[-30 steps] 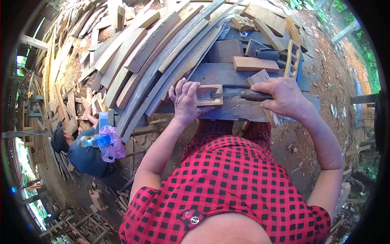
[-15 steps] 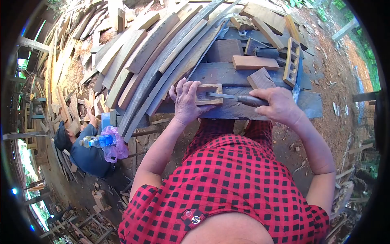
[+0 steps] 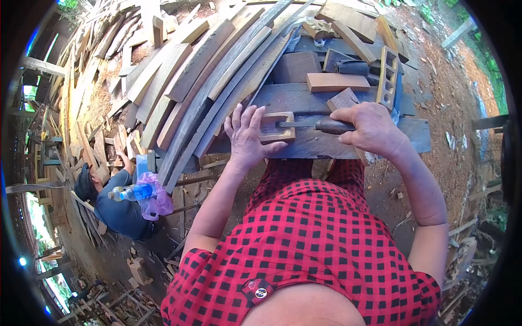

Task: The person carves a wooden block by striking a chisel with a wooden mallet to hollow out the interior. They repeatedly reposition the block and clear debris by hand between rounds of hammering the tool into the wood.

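Fingers [image 3: 255,116], left hand [image 3: 247,136]: set apart, clasping the left end of a hollow wooden frame, thumb along its near side.

Wooden frame [image 3: 280,137]: one, on the workbench [image 3: 321,146], close to the near edge and left of that edge's middle. Its visible part extended rightward from the left fingers; long axis apparently parallel to the near edge, far left end covered. Left hand the nearer, in contact; right hand linked to it only by the tool.

Tool [image 3: 331,126]: flat pale blade, dark handle, roughly in line with the frame's long axis. Blade crossed the right end, tip at the hollow; whether over the rim or through a slot could not be told.

Small wood block [image 3: 342,99]: one, just beyond the handle.

Right hand [image 3: 372,127]: fingers wrapped round the handle, above the near edge, toward the right corner.

Slotted wooden piece [image 3: 394,81]: one, by the right edge.
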### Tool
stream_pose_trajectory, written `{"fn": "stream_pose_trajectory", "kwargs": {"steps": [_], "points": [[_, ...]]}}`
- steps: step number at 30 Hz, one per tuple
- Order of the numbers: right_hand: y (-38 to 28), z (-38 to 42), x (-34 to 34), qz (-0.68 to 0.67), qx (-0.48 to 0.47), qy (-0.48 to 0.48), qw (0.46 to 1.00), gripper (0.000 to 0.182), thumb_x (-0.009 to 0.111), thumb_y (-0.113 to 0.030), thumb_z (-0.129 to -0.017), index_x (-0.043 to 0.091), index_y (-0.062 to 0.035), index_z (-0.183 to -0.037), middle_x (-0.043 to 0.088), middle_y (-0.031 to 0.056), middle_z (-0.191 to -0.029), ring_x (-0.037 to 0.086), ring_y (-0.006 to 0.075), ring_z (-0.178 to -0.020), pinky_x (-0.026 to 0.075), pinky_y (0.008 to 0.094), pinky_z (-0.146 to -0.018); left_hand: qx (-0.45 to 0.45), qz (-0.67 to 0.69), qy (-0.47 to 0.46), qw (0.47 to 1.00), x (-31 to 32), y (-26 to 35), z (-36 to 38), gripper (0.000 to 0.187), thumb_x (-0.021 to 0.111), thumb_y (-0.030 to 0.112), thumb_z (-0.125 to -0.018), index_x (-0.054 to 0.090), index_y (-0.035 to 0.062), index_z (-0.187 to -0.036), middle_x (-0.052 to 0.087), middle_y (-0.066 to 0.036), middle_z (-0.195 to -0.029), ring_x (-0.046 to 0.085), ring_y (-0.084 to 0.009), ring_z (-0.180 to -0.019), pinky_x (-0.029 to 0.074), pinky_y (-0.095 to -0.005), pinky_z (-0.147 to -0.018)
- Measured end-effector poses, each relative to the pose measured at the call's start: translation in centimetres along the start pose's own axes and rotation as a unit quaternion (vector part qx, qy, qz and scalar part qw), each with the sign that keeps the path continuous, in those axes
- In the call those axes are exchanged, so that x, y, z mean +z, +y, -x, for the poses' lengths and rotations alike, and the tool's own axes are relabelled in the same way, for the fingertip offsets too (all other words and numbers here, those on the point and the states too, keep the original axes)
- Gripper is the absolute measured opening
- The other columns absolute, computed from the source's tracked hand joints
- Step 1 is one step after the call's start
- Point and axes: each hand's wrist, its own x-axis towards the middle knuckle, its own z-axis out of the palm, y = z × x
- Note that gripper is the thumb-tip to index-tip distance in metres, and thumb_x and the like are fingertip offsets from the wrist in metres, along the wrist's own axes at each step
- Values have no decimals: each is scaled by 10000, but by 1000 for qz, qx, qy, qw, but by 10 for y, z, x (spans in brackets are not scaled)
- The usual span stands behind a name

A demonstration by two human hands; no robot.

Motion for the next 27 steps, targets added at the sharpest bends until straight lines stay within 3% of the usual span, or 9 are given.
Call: {"fn": "stream_pose_trajectory", "kwargs": {"steps": [5, 10, 12, 15, 16, 17, 19, 20, 27], "points": [[4, -3, 0, -18, 0, 12, 1000, 415, 717, -318, -705, 683, -88, -1048, 652, 166, -825, 648, 323, -832, 498, 406, -771, 80, 78, 5, 994, 0, 71, -19, 965, 832, 506, -588, 420, 134, -1377, 440, -110, -1370, 237, -335, -1408, 155, -564, -1131], [17, 6, 3, -148, 30, 16, 988, 409, 687, -337, -819, 654, -39, -1097, 620, 93, -756, 635, 186, -787, 489, 305, -727, 180, 298, 55, 936, 41, 99, -48, 537, 810, 268, -638, 594, 103, -1101, 627, -87, -1044, 554, -323, -1116, 393, -451, -970], [41, 14, 22, -475, 46, 109, 872, 396, 650, -286, -881, 612, -35, -1185, 609, 34, -855, 584, 108, -800, 464, 247, -738, 171, 294, 52, 939, 42, 99, -49, 467, 806, 246, -643, 604, 96, -1037, 634, -73, -969, 587, -301, -1019, 424, -426, -901], [80, 38, 52, -569, 95, 222, 786, 403, 616, -260, -913, 573, -40, -1249, 606, 13, -960, 577, 99, -841, 457, 221, -771, 169, 296, 57, 938, 44, 98, -50, 404, 804, 211, -647, 611, 84, -979, 635, -61, -866, 628, -266, -862, 473, -378, -778], [102, 44, 74, -419, 136, 225, 869, 624, 675, -386, -849, 498, -25, -1326, 586, 106, -1117, 590, 212, -1015, 459, 308, -904, 179, 306, 65, 933, 46, 97, -51, 410, 805, 200, -646, 609, 80, -986, 630, -62, -838, 635, -252, -801, 492, -355, -725], [106, 48, 94, -421, 133, 227, 868, 624, 675, -386, -849, 498, -25, -1326, 586, 106, -1117, 590, 212, -1015, 459, 308, -904, 181, 304, 65, 933, 47, 96, -50, 410, 805, 200, -646, 609, 80, -986, 630, -62, -838, 635, -252, -801, 492, -355, -725], [107, 60, 131, -24, 150, 219, 964, 977, 762, -524, -714, 341, -3, -1425, 526, 193, -1215, 510, 321, -1157, 400, 454, -992, 201, 329, 76, 919, 49, 97, -50, 395, 809, 177, -652, 614, 76, -980, 621, -75, -808, 626, -230, -684, 494, -327, -606], [109, 59, 146, -117, 186, 180, 959, 1174, 813, -550, -597, 238, -8, -1465, 435, 257, -1300, 416, 408, -1225, 333, 513, -1032, 204, 329, 76, 919, 46, 98, -51, 395, 809, 177, -652, 614, 76, -980, 621, -75, -808, 626, -230, -684, 494, -327, -606], [88, 45, 162, -46, 233, 281, 930, 975, 840, -400, -577, 404, 10, -1347, 533, 223, -1192, 502, 387, -1100, 396, 467, -972, 146, 362, 40, 920, 39, 103, -51, 387, 830, 186, -674, 621, 61, -975, 613, -74, -788, 577, -168, -616, 476, -288, -574]]}}
